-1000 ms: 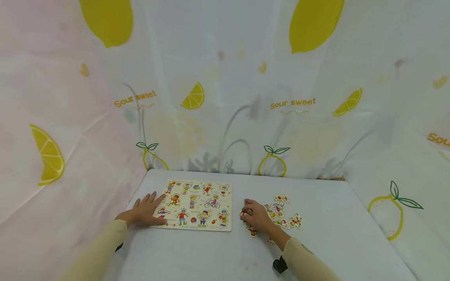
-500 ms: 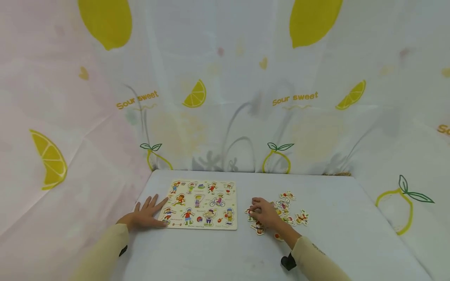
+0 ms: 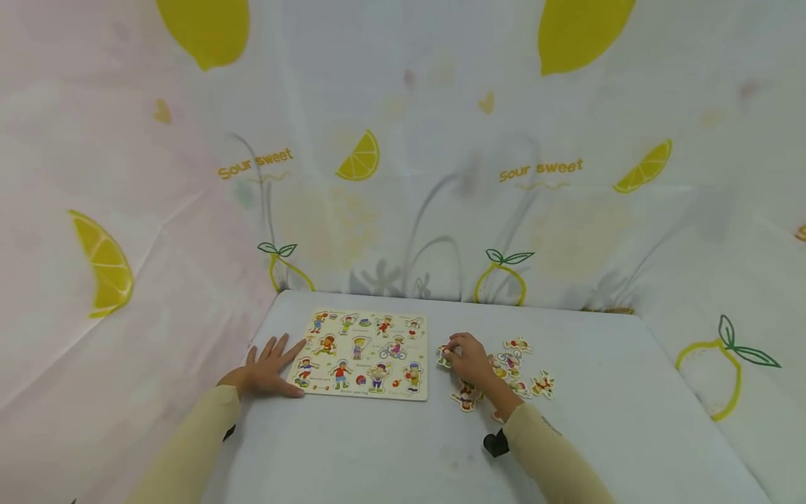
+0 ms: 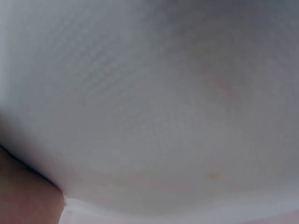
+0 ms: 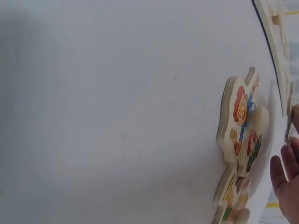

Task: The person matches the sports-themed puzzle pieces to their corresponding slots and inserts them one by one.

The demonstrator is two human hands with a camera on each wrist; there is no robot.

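Observation:
The puzzle board [image 3: 365, 385], cream-coloured and printed with children doing sports, lies flat at the left of the table. Against its left edge rests my left hand [image 3: 267, 372], fingers spread, thumb by the near corner. To the right of the board, my right hand [image 3: 471, 360] pinches a wooden puzzle piece [image 3: 443, 355] printed with a figure. In the right wrist view this piece [image 5: 289, 112] stands on edge at the fingertips of the right hand [image 5: 288, 179]. Only a bit of skin [image 4: 30, 198] shows in the left wrist view.
Several loose puzzle pieces [image 3: 543, 384] lie around and beyond the right forearm. One piece with a red-haired figure [image 5: 238, 121] has a round knob. White cloth covers the table [image 3: 352, 455]; a lemon-print curtain [image 3: 403, 210] hangs behind and at both sides.
My right hand has lifted the puzzle piece away from the other pieces, moving slightly farther off and towards the board. The left hand stays at the board's edge. The head view has shifted a little.

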